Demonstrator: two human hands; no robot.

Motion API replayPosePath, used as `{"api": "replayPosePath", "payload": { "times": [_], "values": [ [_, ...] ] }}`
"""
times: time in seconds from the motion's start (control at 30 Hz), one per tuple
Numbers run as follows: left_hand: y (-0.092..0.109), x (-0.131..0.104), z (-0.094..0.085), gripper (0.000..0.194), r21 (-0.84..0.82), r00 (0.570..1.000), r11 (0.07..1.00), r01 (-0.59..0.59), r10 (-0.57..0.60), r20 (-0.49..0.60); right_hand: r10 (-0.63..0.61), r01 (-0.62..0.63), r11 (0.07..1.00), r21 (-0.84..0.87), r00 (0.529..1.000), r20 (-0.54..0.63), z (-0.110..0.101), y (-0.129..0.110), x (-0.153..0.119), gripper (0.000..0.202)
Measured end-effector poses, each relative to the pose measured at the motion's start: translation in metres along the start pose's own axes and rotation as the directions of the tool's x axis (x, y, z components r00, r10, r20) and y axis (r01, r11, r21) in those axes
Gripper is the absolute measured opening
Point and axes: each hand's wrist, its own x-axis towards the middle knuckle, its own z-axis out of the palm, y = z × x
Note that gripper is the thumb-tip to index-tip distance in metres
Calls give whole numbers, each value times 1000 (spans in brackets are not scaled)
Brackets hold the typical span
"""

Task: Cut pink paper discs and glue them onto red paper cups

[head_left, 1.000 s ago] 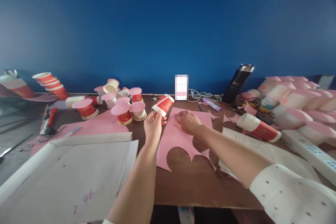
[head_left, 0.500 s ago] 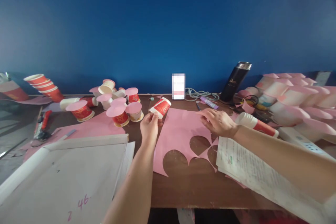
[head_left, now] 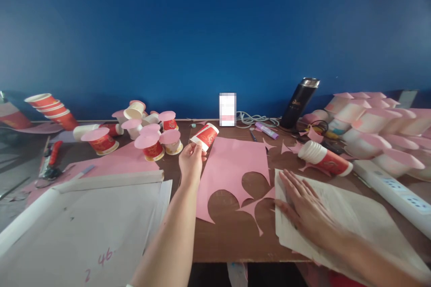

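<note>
Near the middle, my left hand (head_left: 191, 161) grips a red and white paper cup (head_left: 206, 136), which is tilted above the table. My right hand (head_left: 301, 204) lies flat with fingers stretched on a printed paper sheet (head_left: 340, 202) at the right. Between the hands is a pink sheet (head_left: 232, 159) with round cut-outs along its near edge, and a pink scrap (head_left: 251, 208) lies beside it. Several cups topped with pink discs, among them a red one (head_left: 154, 150), stand left of my left hand.
A black flask (head_left: 298, 105), glue stick (head_left: 266, 130) and coiled cable (head_left: 251, 119) are at the back. Nested cups (head_left: 328, 160), a power strip (head_left: 393, 188) and piled pink-topped cups (head_left: 384, 130) sit right. White sheets (head_left: 111, 219) cover the left front.
My right hand has moved from the pink sheet's far right corner down and right onto the printed paper. The pink scrap has shifted nearer. My left hand still holds the cup in about the same place.
</note>
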Motion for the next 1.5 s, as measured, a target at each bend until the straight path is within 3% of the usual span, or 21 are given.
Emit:
{"api": "replayPosePath", "payload": {
  "times": [0.2, 0.3, 0.4, 0.47, 0.53, 0.63, 0.7, 0.8, 0.9, 1.0, 1.07, 1.13, 1.2, 1.23, 1.27, 1.33, 1.4, 1.43, 1.5],
  "values": [
    [0, -1, 0, 29, 22, 1000, 1000, 8, -8, 6, -66, 59, 989, 134, 997, 47, 1, -24, -2, 70],
    [-2, 1, 0, 28, 30, 1000, 1000, 4, -4, 2, -56, 55, 975, 214, 998, -2, -19, -36, 16, 60],
    [-4, 1, 0, 26, -19, 999, 1000, 21, -20, 24, 10, 43, 939, 340, 988, -151, -52, -50, 47, 50],
    [-6, 1, 1, 24, -132, 996, 989, 71, -63, 59, 41, 58, 860, 506, 982, -183, -69, -64, 73, 45],
    [-6, 0, 2, 22, -302, 988, 943, 140, -111, 111, 116, 15, 714, 700, 983, -140, -75, -82, 100, 43],
    [-5, -2, 4, 18, -500, 966, 831, 242, -158, 205, 235, -190, 429, 883, 967, 94, -63, -107, 138, 64],
    [-4, -4, 5, 14, -538, 938, 777, 328, -199, 285, 220, -296, 241, 924, 944, 246, -48, -120, 155, 82],
    [-2, -7, 8, 8, -542, 891, 724, 426, -232, 390, 164, -281, 51, 958, 949, 269, -26, -128, 167, 87],
    [-1, -11, 10, 5, -537, 869, 708, 459, -233, 436, 218, -225, 35, 974, 953, 213, -10, -123, 169, 78],
    [0, -15, 13, 7, -442, 811, 725, 529, -278, 515, 205, -135, 109, 985, 972, 111, 0, -112, 169, 54],
    [0, -17, 15, 11, -328, 777, 782, 529, -291, 559, 232, -123, 153, 980, 969, 86, 3, -105, 170, 45],
    [1, -16, 14, 22, -169, 808, 909, 381, -238, 539, 304, -143, 175, 974, 949, 85, 2, -100, 171, 44],
    [0, -13, 10, 32, 69, 882, 996, 57, -83, 464, 398, -139, 191, 972, 916, 53, -1, -97, 172, 44],
    [0, -11, 7, 31, 208, 899, 969, -131, 28, 437, 441, -125, 198, 972, 897, 25, -3, -95, 173, 43],
    [-1, -10, 4, 27, 330, 883, 896, -298, 127, 452, 478, -107, 209, 972, 878, -6, -5, -93, 173, 43],
    [-4, -9, -3, 23, 468, 785, 701, -538, 213, 582, 517, -76, 234, 969, 854, -57, -9, -91, 173, 42],
    [-8, -9, -8, 32, 512, 680, 556, -654, 138, 720, 506, -54, 243, 968, 859, -79, -12, -90, 172, 41],
    [-10, -10, -10, 38, 532, 650, 508, -677, 74, 756, 495, -44, 245, 969, 865, -86, -12, -90, 172, 40],
    [-15, -12, -9, 49, 595, 646, 433, -677, -38, 763, 467, -17, 251, 968, 878, -105, -11, -92, 170, 40]
  ]
}}
